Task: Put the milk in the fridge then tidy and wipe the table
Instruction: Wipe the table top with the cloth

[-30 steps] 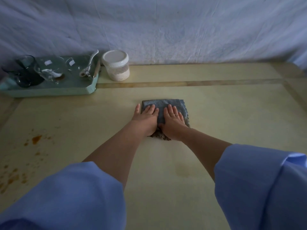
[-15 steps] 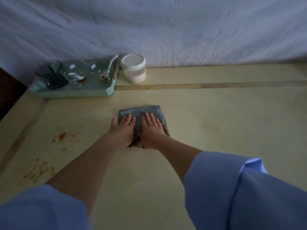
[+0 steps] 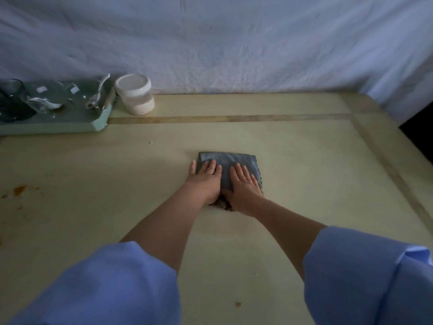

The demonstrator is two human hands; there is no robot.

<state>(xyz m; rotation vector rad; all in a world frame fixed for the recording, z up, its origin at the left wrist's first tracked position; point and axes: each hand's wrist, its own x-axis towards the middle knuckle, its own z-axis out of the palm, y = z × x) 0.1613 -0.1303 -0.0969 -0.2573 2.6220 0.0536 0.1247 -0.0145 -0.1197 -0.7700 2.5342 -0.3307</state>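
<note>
**Fingers.** Left fingers (image 3: 212,166) and right fingers (image 3: 239,171): straight, flat, pressed palm-down, gripping nothing. The outermost left finger lies off the fabric on the bare surface.

**Hands.** Left hand (image 3: 206,181) and right hand (image 3: 244,186): side by side, thumbs nearly meeting, both on the cloth.

**Cloth** (image 3: 228,160): grey, folded to a rough rectangle, lying flat near the middle of the counter. Its far edge runs left to right, parallel to the inlaid stripe. The right edge is scalloped. The near end is bunched under the heels of the hands, so its long axis cannot be told. No tag or print shows.

**Sleeves.** Left sleeve (image 3: 105,285) and right sleeve (image 3: 365,273): light blue, pushed up above bare forearms.

**Counter** (image 3: 304,160): pale yellow-cream, with a brown inlaid stripe (image 3: 234,118) along the back and down the right side.

**Marks.** Orange-brown stains (image 3: 20,190) at the left, well apart from the cloth. One small brown spot (image 3: 238,304) sits near the front edge.

**Tray** (image 3: 70,127): pale green, at the back left corner. It holds clear glassware (image 3: 46,99), a dark glass cup (image 3: 9,102) and a white spoon (image 3: 103,82).

**Labels.** Two small white stickers (image 3: 42,89) on the glassware, too small to read.

**Jar** (image 3: 134,95): upright, translucent, with a white screw lid and pale contents at the bottom. It stands just beside the tray's right end. No writing can be made out.

**Backdrop.** White creased sheet (image 3: 234,43) behind the counter.
</note>
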